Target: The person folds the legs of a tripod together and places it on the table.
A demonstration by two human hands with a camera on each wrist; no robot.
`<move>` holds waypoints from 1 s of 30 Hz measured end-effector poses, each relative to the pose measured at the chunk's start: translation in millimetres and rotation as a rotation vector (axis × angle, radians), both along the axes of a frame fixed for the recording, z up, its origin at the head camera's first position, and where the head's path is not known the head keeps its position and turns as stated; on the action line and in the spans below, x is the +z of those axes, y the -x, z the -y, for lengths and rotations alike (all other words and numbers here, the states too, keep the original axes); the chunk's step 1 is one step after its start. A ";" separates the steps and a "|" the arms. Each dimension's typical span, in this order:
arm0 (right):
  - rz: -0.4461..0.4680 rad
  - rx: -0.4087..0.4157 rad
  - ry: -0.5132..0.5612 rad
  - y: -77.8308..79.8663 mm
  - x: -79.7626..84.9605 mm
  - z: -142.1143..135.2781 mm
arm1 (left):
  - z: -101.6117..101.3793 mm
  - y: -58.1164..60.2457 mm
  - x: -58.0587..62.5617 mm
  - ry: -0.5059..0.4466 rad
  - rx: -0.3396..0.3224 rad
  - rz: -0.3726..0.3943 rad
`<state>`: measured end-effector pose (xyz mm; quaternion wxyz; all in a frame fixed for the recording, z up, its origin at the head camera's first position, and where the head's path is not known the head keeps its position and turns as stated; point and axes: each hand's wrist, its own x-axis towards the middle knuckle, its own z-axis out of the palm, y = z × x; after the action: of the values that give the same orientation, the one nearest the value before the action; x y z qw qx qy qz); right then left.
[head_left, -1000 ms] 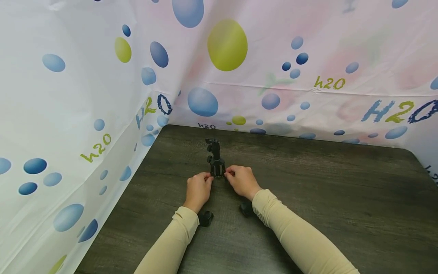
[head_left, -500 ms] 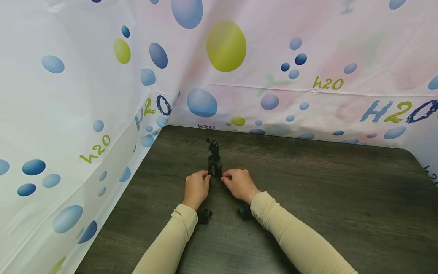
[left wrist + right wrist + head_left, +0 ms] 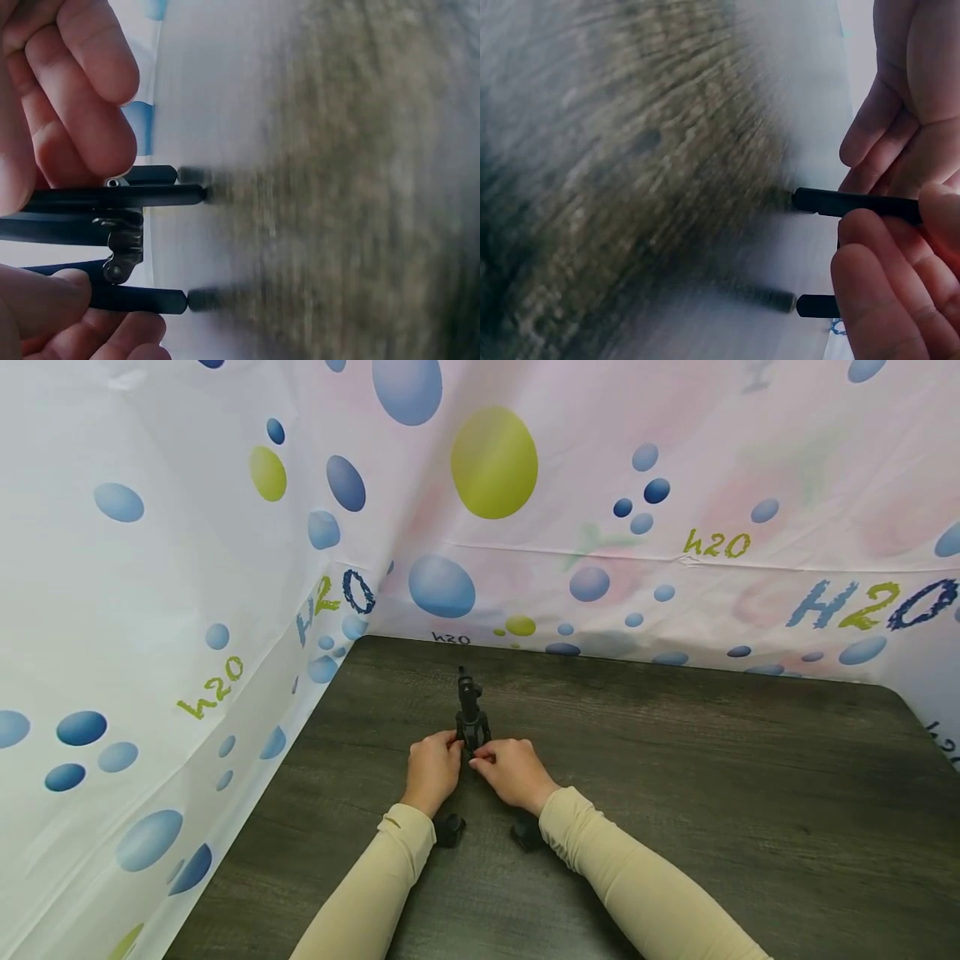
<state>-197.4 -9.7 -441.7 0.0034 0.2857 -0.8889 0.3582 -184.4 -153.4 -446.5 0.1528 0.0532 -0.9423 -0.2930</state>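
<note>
A small black tripod (image 3: 469, 693) is held upright at the table, its legs folded close together. On its left side, my left hand (image 3: 433, 772) pinches one leg (image 3: 139, 300) between thumb and fingers. The right hand (image 3: 517, 770) grips another leg (image 3: 859, 205) low down, in front of the tripod. A metal hinge (image 3: 122, 251) shows between the legs in the left wrist view. The leg ends are right at the table surface; whether all of them touch it cannot be told.
A dark wood-grain table (image 3: 712, 793) extends widely to the right. A white sheet printed with bubbles (image 3: 495, 460) hangs behind and at the left. Small dark devices sit at the left wrist (image 3: 450, 831) and right wrist (image 3: 527, 832).
The tripod has turned about its upright axis, so its head and knobs face another way. My right hand has shifted left and slightly nearer, while the left hand has stayed nearly in place.
</note>
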 end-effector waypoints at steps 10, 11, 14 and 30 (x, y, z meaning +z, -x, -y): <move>0.087 -0.007 0.064 1.0 -1.6 -8.6 | 9.0 -2.1 8.7 -0.010 -0.040 0.076; 0.095 -0.017 0.070 2.0 -1.4 -11.1 | 10.9 -3.0 13.7 -0.019 -0.044 0.084; 0.084 -0.073 0.081 7.8 -0.4 -17.5 | 16.5 -5.8 35.1 -0.081 -0.053 0.058; 0.088 -0.128 0.033 21.2 -0.4 -14.5 | -8.0 -10.4 116.3 -0.132 -0.206 -0.284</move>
<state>-218.6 4.8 -442.0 -0.0081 0.2121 -0.8987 0.3839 -173.9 -145.4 -330.2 0.2494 -0.0756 -0.8906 -0.3728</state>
